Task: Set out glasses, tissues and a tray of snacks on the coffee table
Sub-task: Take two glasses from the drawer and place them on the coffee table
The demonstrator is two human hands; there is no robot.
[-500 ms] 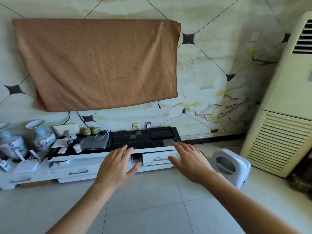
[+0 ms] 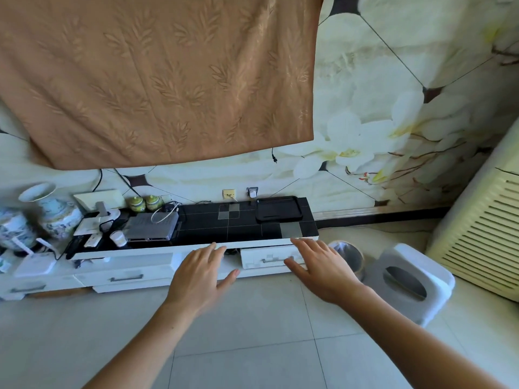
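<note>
Currently both hands empty, fingers spread: left hand (image 2: 200,276), right hand (image 2: 320,269) | target: black tray (image 2: 279,209) on desk (image 2: 224,220) | risk: one-sided lift tips tray.

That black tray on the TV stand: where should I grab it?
Take the black tray by its raised rim at the two short ends, one hand each, coming from the front. It lies flat near the stand's right end, and looks too wide for one hand.

Glossy black tiles top the white cabinet (image 2: 196,248); a matt black plastic tray (image 2: 279,209) sits there. Brown leaf-embossed cloth (image 2: 157,80) hangs above, glazed porcelain vases (image 2: 53,211) gleam, floor tiles (image 2: 252,346) shine smooth.
</note>
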